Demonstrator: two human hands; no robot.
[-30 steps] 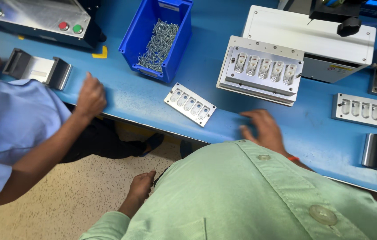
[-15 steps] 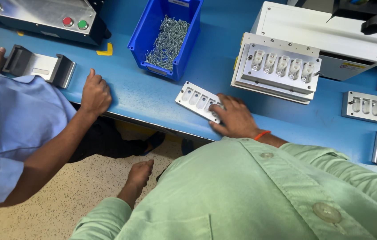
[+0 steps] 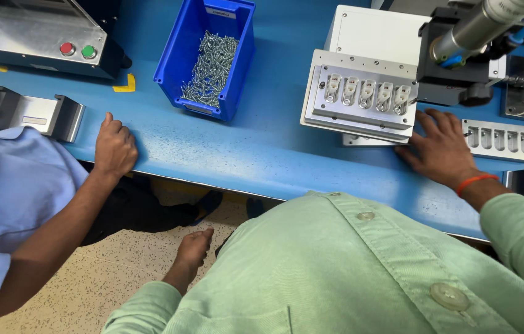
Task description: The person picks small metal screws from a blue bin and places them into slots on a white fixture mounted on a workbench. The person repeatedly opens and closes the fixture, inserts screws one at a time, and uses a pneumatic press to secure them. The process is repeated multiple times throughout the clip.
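Since the earlier frame, my right hand has slid from the small tray near the bench edge up to the slotted metal plate, fingers spread flat, gripping nothing, touching a thin plate edge beneath it. My left hand hangs loose below the blue bench, empty. Left of the plate, a co-worker's hand rests; beyond it sits a blue bin of screws. Best to push squarely, I judge.

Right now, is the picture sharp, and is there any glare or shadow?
Head view: mostly sharp, evenly lit. The screws in the blue bin glint. Soft shadow lies under the right hand on the blue table. The left hand hangs below the edge, slightly dimmer.
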